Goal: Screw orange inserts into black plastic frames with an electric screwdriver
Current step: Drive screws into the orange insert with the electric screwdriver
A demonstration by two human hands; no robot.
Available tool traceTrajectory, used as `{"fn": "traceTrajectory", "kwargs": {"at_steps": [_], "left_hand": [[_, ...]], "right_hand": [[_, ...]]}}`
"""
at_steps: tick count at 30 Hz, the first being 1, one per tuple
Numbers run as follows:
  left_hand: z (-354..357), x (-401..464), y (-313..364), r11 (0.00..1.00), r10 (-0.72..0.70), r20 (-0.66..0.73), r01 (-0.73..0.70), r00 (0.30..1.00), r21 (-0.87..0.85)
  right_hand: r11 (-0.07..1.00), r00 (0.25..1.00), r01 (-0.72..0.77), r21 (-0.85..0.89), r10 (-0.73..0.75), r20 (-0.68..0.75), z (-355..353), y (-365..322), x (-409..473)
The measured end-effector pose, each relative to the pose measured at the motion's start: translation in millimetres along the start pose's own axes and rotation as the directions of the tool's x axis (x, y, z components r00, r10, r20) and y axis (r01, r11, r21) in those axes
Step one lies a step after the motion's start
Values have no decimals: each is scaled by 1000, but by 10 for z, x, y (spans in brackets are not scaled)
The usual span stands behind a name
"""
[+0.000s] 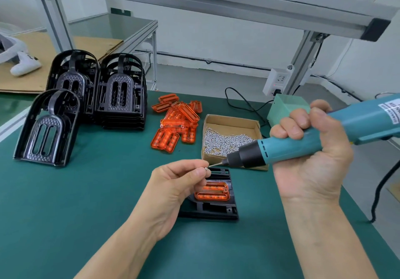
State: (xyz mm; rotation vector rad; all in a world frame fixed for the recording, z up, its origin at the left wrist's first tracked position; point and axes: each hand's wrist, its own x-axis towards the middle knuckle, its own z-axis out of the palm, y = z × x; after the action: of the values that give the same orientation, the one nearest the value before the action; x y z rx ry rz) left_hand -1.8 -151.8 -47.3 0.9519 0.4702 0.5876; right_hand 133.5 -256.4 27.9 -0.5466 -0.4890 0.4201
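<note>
Orange insert (212, 191) sat in the black frame (211, 208) lying flat on the green worktop (86, 203), just in front of you.

Your left hand (173, 187) hovered over the frame's left part, its grip closed to a pinch of thumb and forefinger on a small screw (206, 168), which met the tip of the bit. Your right hand (307, 148) had its grip wrapped fully round the blue electric screwdriver (303, 143), held tilted with the bit pointing left and down at the screw. Behind lay a cardboard box (232, 121) of screws, a loose heap of orange inserts (176, 125) beside it, and stacks of black frames (97, 92) to the far left, one frame (46, 127) standing apart in front.
</note>
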Motion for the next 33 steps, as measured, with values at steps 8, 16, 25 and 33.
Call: {"fn": "traceTrajectory", "kwargs": {"at_steps": [8,16,25,33], "left_hand": [[95,-66,-20,998,-9,-1,9,1000,-57],[158,-93,-51,993,-10,-24,7,1000,-119],[192,-70,-186,995,45,-65,-51,997,-88],[67,-15,-157,951,135,-24,-123,990,283]], "right_hand": [[1000,1000,3,-6,-3,0,-3,-35,-33],[1000,1000,10,-19,-10,3,-7,-46,-48],[990,994,112,-85,-110,24,-40,-8,-111],[987,995,99,-124,-96,30,-143,-69,-3]]}}
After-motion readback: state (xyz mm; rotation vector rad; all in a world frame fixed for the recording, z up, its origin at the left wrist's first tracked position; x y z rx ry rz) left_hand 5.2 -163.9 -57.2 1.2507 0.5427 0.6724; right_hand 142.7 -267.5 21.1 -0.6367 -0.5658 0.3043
